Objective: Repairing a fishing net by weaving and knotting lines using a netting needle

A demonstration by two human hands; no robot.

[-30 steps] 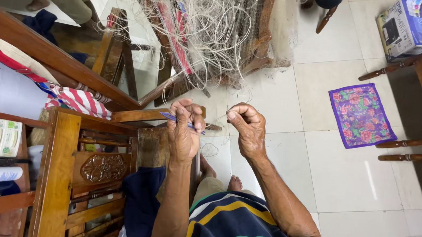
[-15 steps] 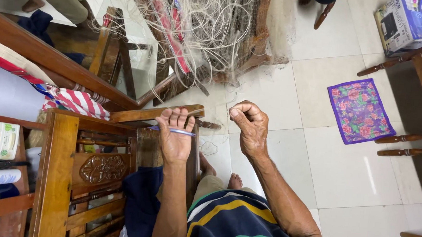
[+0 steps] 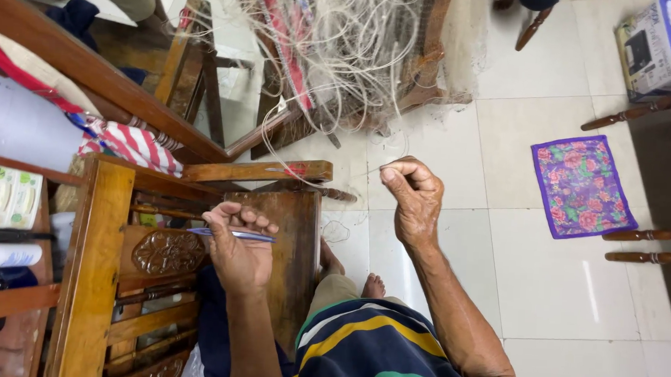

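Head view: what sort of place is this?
Probably a room in a home used for net mending: white tiled floor, carved brown wooden furniture, a purple floral cloth mat, and a tangled pale fishing net.

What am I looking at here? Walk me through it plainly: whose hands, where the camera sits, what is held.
The picture comes from a camera worn on a person's head, looking straight down, so the arms at the bottom are that person's own. There is no machine. The left hand holds a thin blue flat tool across its fingers, above a carved wooden chair frame. The right hand is closed in a fist, pinching a fine pale thread that runs towards a tangled heap of fishing net draped over wooden furniture. Below is a white tiled floor, with a purple flowered cloth lying on it and the person's bare foot showing.
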